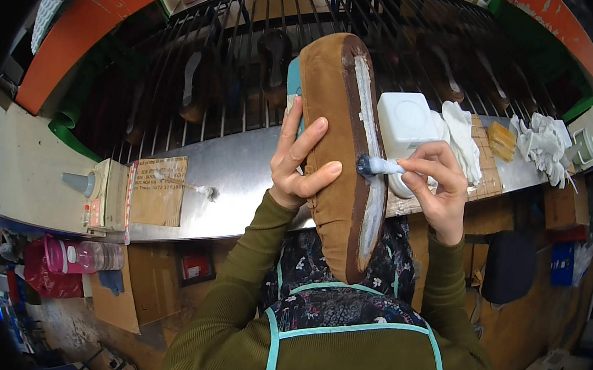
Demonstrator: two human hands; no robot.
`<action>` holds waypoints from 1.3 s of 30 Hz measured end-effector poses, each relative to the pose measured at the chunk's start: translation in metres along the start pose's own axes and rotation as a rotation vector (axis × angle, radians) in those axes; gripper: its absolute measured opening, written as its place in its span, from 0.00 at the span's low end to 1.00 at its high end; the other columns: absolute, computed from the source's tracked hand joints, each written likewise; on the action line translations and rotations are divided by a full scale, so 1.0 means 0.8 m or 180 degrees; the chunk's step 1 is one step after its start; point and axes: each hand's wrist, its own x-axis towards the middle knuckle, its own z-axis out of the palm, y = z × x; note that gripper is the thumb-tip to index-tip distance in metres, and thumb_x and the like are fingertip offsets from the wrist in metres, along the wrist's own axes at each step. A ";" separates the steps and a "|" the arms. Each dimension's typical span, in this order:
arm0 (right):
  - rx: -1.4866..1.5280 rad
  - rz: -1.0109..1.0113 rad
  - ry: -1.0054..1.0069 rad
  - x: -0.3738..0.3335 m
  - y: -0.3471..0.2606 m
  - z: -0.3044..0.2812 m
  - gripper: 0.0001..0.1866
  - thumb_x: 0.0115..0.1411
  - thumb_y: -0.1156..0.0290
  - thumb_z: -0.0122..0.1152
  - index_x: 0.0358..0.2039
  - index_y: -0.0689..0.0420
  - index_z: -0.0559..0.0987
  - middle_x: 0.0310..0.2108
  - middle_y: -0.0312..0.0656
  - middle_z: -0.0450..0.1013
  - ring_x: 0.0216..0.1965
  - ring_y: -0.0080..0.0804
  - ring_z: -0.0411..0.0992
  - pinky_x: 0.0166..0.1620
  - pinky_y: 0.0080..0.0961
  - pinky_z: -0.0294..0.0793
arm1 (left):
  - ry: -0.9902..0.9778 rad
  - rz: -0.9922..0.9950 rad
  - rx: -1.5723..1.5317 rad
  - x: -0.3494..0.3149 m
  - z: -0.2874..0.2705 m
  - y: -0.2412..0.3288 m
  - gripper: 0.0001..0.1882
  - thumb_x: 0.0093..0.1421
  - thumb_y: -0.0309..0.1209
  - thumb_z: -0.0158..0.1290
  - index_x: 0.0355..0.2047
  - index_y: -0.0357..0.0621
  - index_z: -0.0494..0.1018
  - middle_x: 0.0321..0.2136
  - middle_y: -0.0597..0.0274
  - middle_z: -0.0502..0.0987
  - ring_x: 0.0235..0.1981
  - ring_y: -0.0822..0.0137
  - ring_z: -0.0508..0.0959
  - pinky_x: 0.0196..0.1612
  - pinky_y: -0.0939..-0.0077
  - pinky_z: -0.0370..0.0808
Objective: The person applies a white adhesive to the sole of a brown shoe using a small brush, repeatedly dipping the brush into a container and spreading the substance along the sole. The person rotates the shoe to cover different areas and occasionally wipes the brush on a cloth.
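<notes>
A brown suede shoe upper (328, 103) on a teal shoe last (293, 78) stands upright in front of me, its underside turned to the right. Round its back my left hand (299, 157) grips it, thumb and fingers pressed on the suede. A long whitish strip (365, 100) runs down the dark brown underside. My right hand (441, 189) pinches the pale handle of a small brush (385, 166). The dark bristles touch the underside around mid-length. Behind the brush is a white square plastic container (408, 117).
White gloves (460, 137) and a crumpled pile of gloves (544, 147) lie on the metal bench (234, 205), with a yellowish block (502, 139) between them. At left, a second brush (204, 191) rests across cardboard (159, 209). Beyond, a rod rack (233, 116) carries several shoe pieces (191, 81).
</notes>
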 end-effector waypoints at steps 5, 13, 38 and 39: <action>-0.0125 0.0082 0.0077 -0.009 -0.008 0.003 0.11 0.49 0.81 0.67 0.36 0.58 0.84 0.32 0.36 0.68 0.29 0.22 0.68 0.29 0.16 0.66 | 0.0081 0.0149 0.0178 0.011 0.000 -0.005 0.21 0.52 0.30 0.60 0.44 0.66 0.68 0.56 0.53 0.68 0.58 0.34 0.65 0.60 0.42 0.64; -0.0193 0.0133 0.0250 -0.034 -0.020 0.014 0.13 0.47 0.81 0.68 0.35 0.56 0.84 0.33 0.37 0.68 0.31 0.24 0.67 0.33 0.18 0.67 | 0.0280 0.0619 0.0379 0.013 0.002 -0.019 0.19 0.52 0.31 0.60 0.43 0.62 0.68 0.55 0.51 0.69 0.58 0.34 0.65 0.59 0.44 0.66; 0.0855 0.1610 0.0390 -0.101 -0.049 0.021 0.09 0.55 0.79 0.62 0.38 0.64 0.82 0.34 0.37 0.67 0.34 0.21 0.66 0.37 0.15 0.66 | 0.0180 -0.0536 0.0805 -0.030 0.010 -0.023 0.30 0.45 0.35 0.67 0.50 0.60 0.71 0.59 0.59 0.67 0.62 0.40 0.61 0.61 0.36 0.52; 0.0812 0.1645 0.0430 -0.103 -0.051 0.023 0.09 0.55 0.79 0.62 0.38 0.64 0.81 0.34 0.37 0.67 0.34 0.21 0.66 0.37 0.15 0.66 | 0.0164 -0.0575 0.0807 -0.031 0.011 -0.022 0.30 0.45 0.35 0.67 0.50 0.60 0.71 0.59 0.59 0.67 0.62 0.40 0.61 0.61 0.36 0.52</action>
